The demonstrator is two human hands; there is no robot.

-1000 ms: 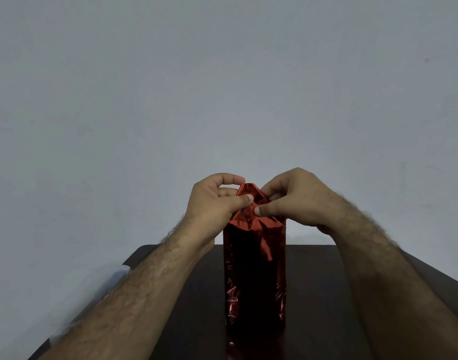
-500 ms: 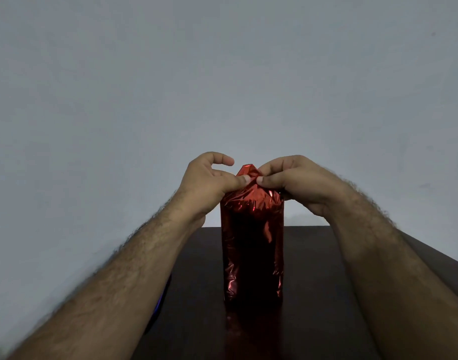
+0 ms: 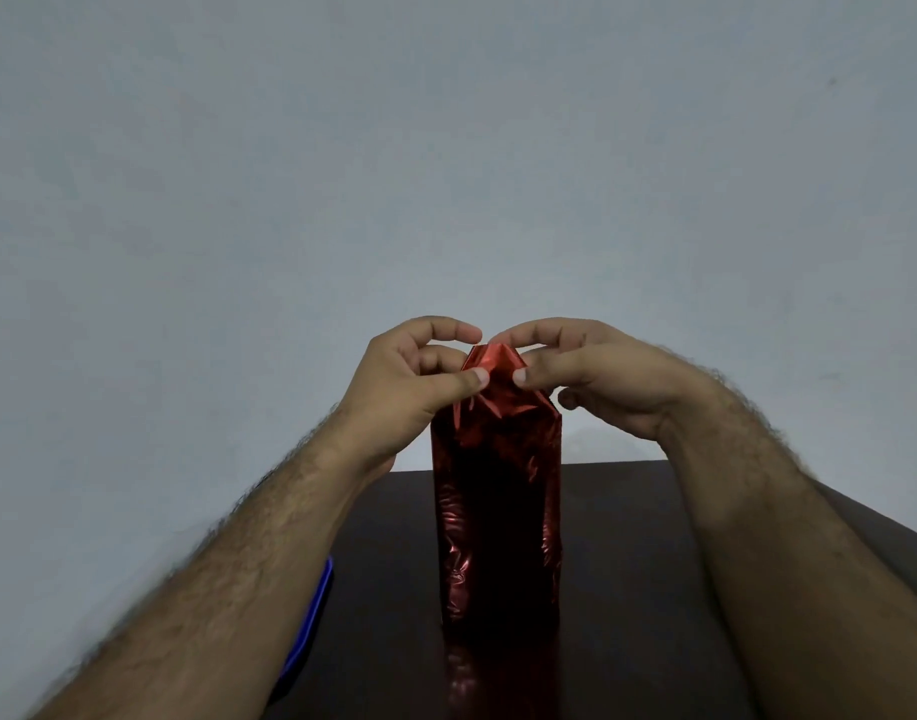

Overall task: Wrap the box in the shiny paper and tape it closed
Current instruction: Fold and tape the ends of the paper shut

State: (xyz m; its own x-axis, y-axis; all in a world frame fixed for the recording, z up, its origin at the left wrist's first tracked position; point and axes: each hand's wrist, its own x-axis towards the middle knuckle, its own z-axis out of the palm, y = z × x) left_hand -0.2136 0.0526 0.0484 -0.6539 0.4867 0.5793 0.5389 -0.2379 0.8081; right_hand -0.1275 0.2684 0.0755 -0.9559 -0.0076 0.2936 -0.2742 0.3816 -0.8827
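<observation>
Box [image 3: 498, 511] stands wrapped beneath my left hand [image 3: 414, 387] and right hand [image 3: 596, 381], both pinching its shiny paper [image 3: 492, 363] peak, which I judge needs flattening snugly before taping.

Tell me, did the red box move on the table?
Cannot tell. The camera tipped between pictures, so everything shifts together. The red box stands upright on the dark table, both hands pinching its folded top.

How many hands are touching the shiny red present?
2. The left hand pinches the left of the gathered top of the tall, shiny red foil-wrapped box; the right hand pinches the right.
</observation>
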